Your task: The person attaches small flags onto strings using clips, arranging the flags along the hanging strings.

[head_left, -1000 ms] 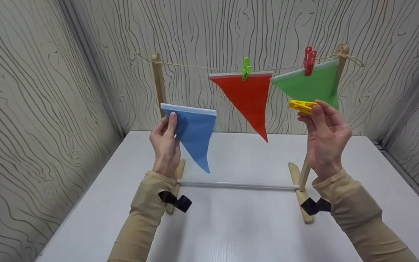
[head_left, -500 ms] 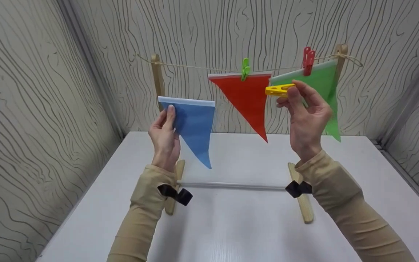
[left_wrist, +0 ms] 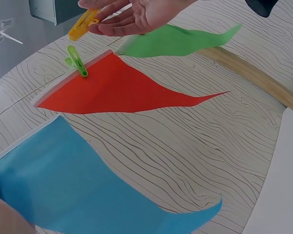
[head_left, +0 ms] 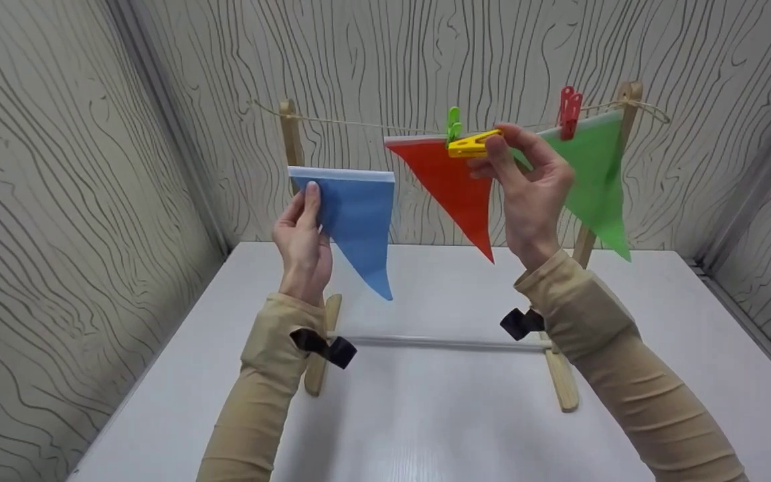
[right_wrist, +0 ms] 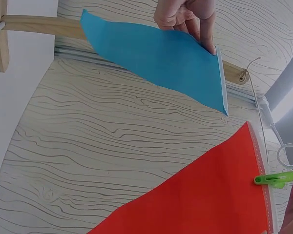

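Note:
My left hand pinches a blue pennant near the left end of its white top band, thumb in front. The pennant hangs point down, its band below the string. My right hand pinches a yellow clothespin between thumb and fingers; in the head view it overlaps the top of the red pennant. A green clothespin fastens that red pennant to the string. Farther right a green pennant hangs from a red clothespin, partly covered by my right hand in the head view.
The string runs between two wooden posts, the left post and the right post. Wooden feet, including the right foot, stand on the white table, joined by a pale rod. Wood-patterned panels enclose the table.
My right hand has moved left and up with the yellow clothespin, from before the green pennant to the red one. My left hand has raised the blue pennant slightly toward the string.

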The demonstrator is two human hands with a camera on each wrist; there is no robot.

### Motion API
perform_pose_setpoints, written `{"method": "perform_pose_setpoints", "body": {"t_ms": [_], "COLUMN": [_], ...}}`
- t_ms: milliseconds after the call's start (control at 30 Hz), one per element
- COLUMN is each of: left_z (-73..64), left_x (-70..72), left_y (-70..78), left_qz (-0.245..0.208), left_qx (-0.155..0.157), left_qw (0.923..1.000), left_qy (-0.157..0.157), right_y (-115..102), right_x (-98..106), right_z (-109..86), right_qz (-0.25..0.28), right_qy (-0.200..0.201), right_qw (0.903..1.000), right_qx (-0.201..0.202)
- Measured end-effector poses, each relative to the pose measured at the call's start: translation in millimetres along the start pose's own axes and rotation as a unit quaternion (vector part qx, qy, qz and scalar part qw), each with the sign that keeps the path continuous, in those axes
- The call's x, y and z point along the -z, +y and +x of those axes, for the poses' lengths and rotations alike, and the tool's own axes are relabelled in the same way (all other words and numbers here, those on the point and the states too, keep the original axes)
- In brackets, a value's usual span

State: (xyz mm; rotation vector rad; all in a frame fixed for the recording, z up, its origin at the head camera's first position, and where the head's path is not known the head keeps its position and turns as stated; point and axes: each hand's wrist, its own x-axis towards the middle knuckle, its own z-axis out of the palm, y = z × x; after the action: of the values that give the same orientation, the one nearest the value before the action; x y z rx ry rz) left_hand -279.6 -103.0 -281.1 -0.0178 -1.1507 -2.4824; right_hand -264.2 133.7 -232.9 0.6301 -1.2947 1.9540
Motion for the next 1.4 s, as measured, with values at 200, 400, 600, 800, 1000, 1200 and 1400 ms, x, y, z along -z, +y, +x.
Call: {"method": "perform_pose_setpoints", "body": {"t_ms": [200,400,600,800,1000,1200,1400], "left_z": [2.0,6.3,10.1,12.3,15.5,19.1,22.4], "left_x": [-5.5,-10.3,-14.1,-16.8,-20.8,-25.6,-28.7], "left_y": [3.6,8.1,12.8,16.8,19.7,22.0,23.4], "left_qz": [-0.005,-0.013,-0.026,-0.013,0.0,0.002,-0.008], "left_qx": [-0.001,-0.006,-0.017,-0.039,-0.056,-0.057,-0.059], "left_qw": [1.0,0.9998,0.9991,0.9984,0.9972,0.9958,0.9949], "left_qy": [0.007,0.016,0.028,0.038,0.05,0.072,0.081], "right_y": [1,4,4,6,9,11,13], "right_x": [-14,-29,-45,-60,-72,-85,-95], "right_z": [4.8,11.6,17.7,23.1,30.3,32.7,34.6], "right_qz": [-0.037,-0.076,-0.109,-0.144,-0.143,-0.163,-0.17], "right_qy": [-0.038,-0.065,-0.083,-0.093,-0.103,-0.107,-0.116], "right_qw": [0.9986,0.9949,0.9905,0.9852,0.9843,0.9808,0.9782], "right_qx": [0.008,0.013,0.015,0.005,0.002,-0.008,-0.029]}}
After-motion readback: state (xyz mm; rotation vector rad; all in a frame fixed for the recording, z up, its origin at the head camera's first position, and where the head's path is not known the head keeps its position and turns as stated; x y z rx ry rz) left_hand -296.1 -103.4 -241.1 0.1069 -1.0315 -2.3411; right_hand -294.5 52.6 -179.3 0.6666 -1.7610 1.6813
